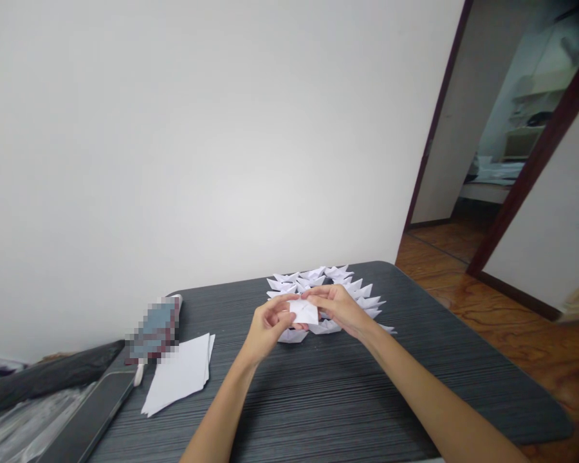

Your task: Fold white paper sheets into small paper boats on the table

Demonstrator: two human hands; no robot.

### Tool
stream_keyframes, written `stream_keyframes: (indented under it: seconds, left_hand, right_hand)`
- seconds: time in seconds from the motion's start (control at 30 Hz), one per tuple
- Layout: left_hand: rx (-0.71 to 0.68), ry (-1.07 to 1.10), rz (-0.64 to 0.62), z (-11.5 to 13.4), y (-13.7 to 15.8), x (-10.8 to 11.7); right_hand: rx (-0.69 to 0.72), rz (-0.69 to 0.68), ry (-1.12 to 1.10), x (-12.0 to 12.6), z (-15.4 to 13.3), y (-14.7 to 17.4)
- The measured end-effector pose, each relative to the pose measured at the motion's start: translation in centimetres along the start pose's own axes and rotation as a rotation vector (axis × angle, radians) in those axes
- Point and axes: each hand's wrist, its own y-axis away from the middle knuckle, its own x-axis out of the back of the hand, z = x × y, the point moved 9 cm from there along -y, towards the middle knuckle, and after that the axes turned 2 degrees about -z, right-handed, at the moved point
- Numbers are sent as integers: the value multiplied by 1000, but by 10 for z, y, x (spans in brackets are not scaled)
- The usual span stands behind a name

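A small folded white paper (305,312), roughly square, is held up over the dark table between both hands. My left hand (271,319) grips its left side, thumb in front and fingers behind. At its upper right, my right hand (336,307) pinches the paper with thumb and fingers closed. Just behind and below the hands, several white folded paper boats (364,292) stand grouped in rows, partly hidden by the hands.
Left of my arms lies a small stack of white paper sheets (178,373) on the dark table (289,399). A blurred-out object (154,331) and a long dark flat item (89,418) are at the left edge. A white wall (222,141) rises behind; a doorway opens at right.
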Motion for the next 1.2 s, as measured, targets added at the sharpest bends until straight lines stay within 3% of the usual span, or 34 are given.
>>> stream_keyframes:
  seconds: [0.17, 0.27, 0.37, 0.6, 0.8, 1.2]
  left_hand:
    - [-185, -347, 42, 17, 3, 11]
    - [-334, -594, 112, 29, 7, 11]
    - [-393, -669, 225, 34, 10, 16]
    - [-158, -480, 181, 10, 5, 16]
    - [-4, -151, 139, -1, 0, 12]
    - [-34, 103, 174, -1, 4, 19]
  right_hand:
    - [27, 22, -85, 4, -2, -1]
    - [13, -50, -127, -4, -3, 1]
    - [27, -145, -43, -13, -4, 2]
    - [208, 9, 428, -5, -14, 3]
    - [175, -110, 254, -17, -13, 5]
    - [226, -205, 196, -19, -33, 15]
